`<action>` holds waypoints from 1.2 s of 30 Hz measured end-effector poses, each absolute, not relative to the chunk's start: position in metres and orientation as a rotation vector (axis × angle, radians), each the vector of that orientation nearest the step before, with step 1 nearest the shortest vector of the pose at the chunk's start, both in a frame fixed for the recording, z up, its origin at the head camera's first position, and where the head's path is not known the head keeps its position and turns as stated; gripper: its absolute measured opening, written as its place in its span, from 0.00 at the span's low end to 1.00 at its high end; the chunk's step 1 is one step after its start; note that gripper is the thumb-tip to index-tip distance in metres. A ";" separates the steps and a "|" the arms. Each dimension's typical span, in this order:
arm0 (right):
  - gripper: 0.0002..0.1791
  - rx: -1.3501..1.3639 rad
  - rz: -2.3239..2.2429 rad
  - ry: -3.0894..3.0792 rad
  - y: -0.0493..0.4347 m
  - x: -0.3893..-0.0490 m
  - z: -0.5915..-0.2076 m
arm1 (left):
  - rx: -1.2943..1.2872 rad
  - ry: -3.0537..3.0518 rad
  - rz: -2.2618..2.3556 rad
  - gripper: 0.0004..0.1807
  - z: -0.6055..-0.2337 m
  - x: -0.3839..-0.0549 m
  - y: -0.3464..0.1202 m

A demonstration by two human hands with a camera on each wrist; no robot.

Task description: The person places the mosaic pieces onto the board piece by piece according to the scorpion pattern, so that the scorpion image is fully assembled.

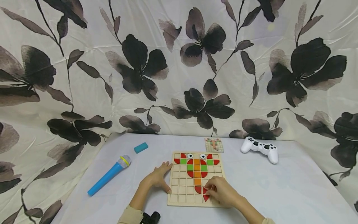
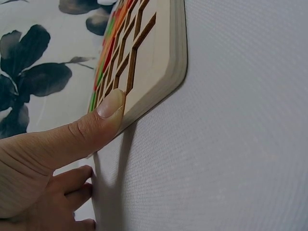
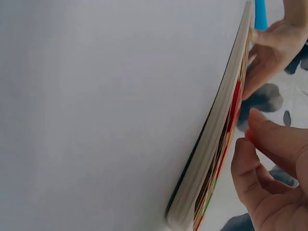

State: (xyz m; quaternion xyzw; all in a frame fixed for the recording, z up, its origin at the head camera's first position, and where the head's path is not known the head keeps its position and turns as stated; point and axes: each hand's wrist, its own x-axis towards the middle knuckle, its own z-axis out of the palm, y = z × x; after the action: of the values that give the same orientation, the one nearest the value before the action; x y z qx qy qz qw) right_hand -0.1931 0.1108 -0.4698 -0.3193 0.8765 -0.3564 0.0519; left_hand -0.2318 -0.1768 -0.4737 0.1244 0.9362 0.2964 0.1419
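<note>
A square wooden grid board [image 1: 181, 199] lies on the table, with red, green and orange pieces and two eye pieces forming a pattern in its cells. My left hand [image 1: 158, 177] rests along the board's left edge, its thumb [image 2: 109, 105] touching the rim near a corner and the other fingers spread apart. Over the lower right part, my right hand [image 1: 221, 190] pinches a small red piece [image 3: 249, 134] between thumb and fingers; its shape is mostly hidden. Just by these fingertips, a red pointed piece [image 1: 206, 198] sits in the lower rows, beside a red rounded piece [image 1: 198, 189].
A small pattern card [image 1: 214, 145] lies behind the board. To the right is a white game controller [image 1: 259, 149]. On the left lie a blue toy microphone [image 1: 107, 177] and a teal block [image 1: 141, 147]. A black object [image 1: 151, 217] stands near the left forearm.
</note>
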 end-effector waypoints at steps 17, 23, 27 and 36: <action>0.07 -0.992 -1.043 2.596 0.104 -0.209 -0.475 | 0.366 2.691 0.852 0.59 -0.473 -0.230 -0.177; 0.03 -0.984 -1.043 2.612 0.101 -0.211 -0.477 | 0.354 2.696 0.846 0.59 -0.473 -0.231 -0.178; 0.03 -0.935 -1.050 2.614 0.099 -0.210 -0.475 | 0.358 2.692 0.850 0.59 -0.473 -0.230 -0.178; 0.04 -0.922 -1.067 2.589 0.101 -0.209 -0.472 | 0.360 2.683 0.863 0.59 -0.472 -0.231 -0.178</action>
State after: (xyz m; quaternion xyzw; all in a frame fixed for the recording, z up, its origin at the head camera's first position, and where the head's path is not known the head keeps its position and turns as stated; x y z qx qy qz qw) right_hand -0.2088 0.1011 -0.4721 -0.3113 0.8741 -0.3602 0.0966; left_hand -0.2305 -0.1780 -0.4719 0.1253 0.9336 0.3005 0.1495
